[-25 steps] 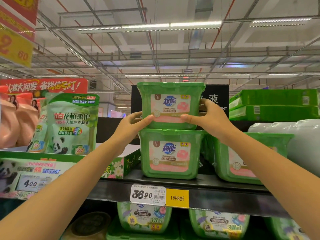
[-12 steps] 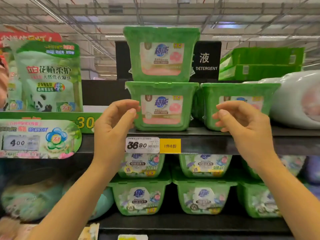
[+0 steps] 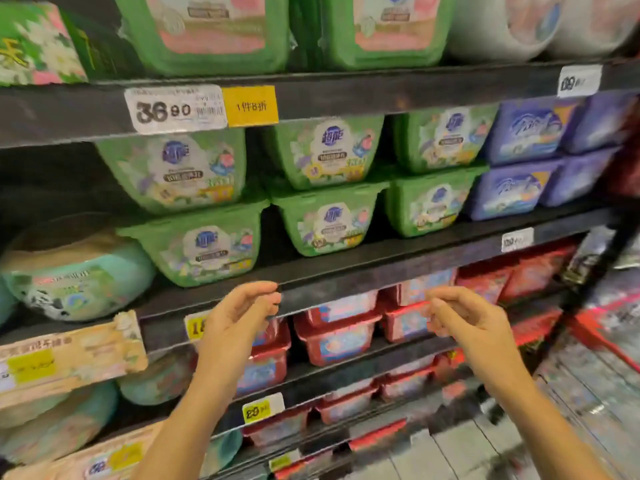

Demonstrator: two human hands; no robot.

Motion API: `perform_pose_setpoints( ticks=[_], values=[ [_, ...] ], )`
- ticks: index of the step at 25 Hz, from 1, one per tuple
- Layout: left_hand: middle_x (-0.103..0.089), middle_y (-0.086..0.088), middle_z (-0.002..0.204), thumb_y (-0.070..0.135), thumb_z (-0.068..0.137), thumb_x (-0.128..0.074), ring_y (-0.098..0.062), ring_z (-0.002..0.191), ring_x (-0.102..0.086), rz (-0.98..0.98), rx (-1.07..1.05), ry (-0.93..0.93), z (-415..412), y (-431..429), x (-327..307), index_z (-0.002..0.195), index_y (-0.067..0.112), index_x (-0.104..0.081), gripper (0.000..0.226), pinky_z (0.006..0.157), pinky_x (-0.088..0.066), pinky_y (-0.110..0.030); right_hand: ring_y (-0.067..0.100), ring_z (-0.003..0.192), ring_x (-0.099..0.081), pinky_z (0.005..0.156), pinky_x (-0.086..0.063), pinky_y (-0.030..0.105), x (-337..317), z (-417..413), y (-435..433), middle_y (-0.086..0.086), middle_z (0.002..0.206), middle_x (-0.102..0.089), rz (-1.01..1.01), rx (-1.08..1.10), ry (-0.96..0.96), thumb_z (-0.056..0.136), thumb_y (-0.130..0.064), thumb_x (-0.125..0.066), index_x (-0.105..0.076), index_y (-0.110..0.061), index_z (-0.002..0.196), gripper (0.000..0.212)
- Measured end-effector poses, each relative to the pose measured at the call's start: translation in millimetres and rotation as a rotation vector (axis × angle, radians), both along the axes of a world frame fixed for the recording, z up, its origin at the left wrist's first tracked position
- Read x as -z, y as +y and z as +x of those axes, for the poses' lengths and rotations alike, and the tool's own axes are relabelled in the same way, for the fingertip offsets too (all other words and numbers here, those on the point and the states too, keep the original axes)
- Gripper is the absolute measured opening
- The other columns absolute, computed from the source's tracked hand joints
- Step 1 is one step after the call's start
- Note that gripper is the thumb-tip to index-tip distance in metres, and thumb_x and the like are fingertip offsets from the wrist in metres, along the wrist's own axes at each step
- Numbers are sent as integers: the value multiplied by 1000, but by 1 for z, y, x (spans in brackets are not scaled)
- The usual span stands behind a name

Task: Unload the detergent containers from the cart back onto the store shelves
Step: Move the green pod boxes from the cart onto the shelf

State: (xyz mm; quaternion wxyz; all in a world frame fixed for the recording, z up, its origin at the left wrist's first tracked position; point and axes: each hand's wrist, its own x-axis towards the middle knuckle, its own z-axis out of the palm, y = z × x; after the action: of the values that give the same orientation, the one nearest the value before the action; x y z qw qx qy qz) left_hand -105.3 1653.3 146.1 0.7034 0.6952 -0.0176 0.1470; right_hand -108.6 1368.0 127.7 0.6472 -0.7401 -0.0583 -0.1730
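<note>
Store aisle seen from head height, tilted and motion-blurred. Across the top of the frame, a dark shelf (image 3: 381, 86) carrying green detergent tubs with pink labels (image 3: 207, 29) — only their lower halves visible — with a white price tag reading 36.90 (image 3: 175, 109) and a yellow sticker beside it on the shelf edge. Below, in the middle of the frame, more green tubs with floral labels (image 3: 325, 188) stacked two high, purple tubs (image 3: 523, 161) to their right, a rounded pale-green pouch (image 3: 76, 271) at centre left. Lower still, red tubs (image 3: 336, 337) in rows.

In the lower centre, two bare forearms reaching up from the bottom edge. Left hand (image 3: 239, 317) and right hand (image 3: 464, 320) both in front of the shelves, well apart from each other, fingers loosely curled, each grip apart and holding nothing, touching no tub.

No cart anywhere in view, so the containers awaiting unloading cannot be located; the shelved green tubs look already placed. Judged step: between placements, hands free. Next move likely calls for turning toward the cart — out of frame — and taking another tub by both sides, then finding a gap among matching green tubs.
</note>
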Motion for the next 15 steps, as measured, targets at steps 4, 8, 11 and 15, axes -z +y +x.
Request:
perform_pose_setpoints(
  ticks=[4,8,11,15],
  values=[
    [-73,1,84,3,90,-59,-10,79,-65,53,107,261,-19,-22,83,91,16,-70,17,64,-49,-12,1,55,-58,51,-45,11,83,-70,-29,10,72,-66,-1,175,305,90,8,-56,-65,4,92,10],
    [-72,-6,90,5,92,-58,-17,86,-64,135,304,488,-39,-61,146,91,16,-69,16,74,-47,-24,15,59,-59,46,-43,10,139,-148,-61,13,78,-66,86,384,600,94,1,-54,-64,1,98,11],
    [-70,-11,90,1,91,-57,-21,84,-61,203,471,573,-56,-103,172,87,14,-69,18,73,-45,-26,18,66,-63,56,-48,18,162,-211,-82,15,84,-70,79,530,723,94,-2,-54,-66,-4,97,12],
    [-70,-11,87,2,93,-56,-21,81,-61,289,653,625,-76,-173,190,89,15,-70,20,71,-46,-28,19,69,-66,59,-48,20,189,-300,-113,12,89,-72,123,702,845,93,-6,-56,-67,-12,97,13]
  ],
)
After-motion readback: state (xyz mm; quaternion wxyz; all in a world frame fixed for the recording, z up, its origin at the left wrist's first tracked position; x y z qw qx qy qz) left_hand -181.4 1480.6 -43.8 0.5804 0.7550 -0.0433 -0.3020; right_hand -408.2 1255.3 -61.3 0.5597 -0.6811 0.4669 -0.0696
